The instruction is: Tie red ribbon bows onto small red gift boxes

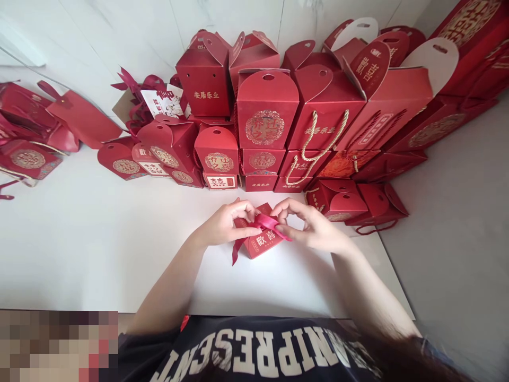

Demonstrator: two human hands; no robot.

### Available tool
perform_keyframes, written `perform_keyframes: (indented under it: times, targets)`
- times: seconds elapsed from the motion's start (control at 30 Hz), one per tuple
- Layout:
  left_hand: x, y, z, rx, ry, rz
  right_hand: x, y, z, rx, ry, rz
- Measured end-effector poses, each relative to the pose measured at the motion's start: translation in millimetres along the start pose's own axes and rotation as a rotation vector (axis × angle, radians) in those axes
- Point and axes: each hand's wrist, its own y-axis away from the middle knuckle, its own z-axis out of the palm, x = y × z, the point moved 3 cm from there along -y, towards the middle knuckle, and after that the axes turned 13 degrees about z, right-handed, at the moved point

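A small red gift box with white Chinese characters lies on the white table in front of me. Across its top runs a magenta ribbon, one tail of which hangs down at the box's left side. My left hand pinches the ribbon between thumb and fingers at the left of the box. From the right, my right hand grips the ribbon's other part with thumb and fingertips. Whether the ribbon is knotted cannot be made out between the fingers.
Stacked red gift boxes, some with gold rope handles, line the wall behind my hands. Loose ribbons and a white printed card lie back left. More red boxes stand far left. The white table meets a grey wall at right.
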Motion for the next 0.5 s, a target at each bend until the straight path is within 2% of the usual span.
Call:
perform_keyframes:
  times: [0.07,0.17,0.23,0.37,0.5]
  targets:
    - [0,2,-3.8,-0.011,0.02,0.008,5,5,-14,-0.08,0.064,0.1]
    - [5,3,-12.9,-0.014,0.046,0.109,14,8,-26,-0.229,0.17,0.237]
    - [10,4,-19.8,0.02,0.002,0.161,17,6,-28,-0.254,0.189,0.277]
    - [20,6,-24.9,0.067,-0.383,0.094,10,-3,-18,-0.118,0.165,0.248]
    - [28,8,-15.0,-0.024,-0.721,0.004,-2,-7,-6,0.059,0.321,0.096]
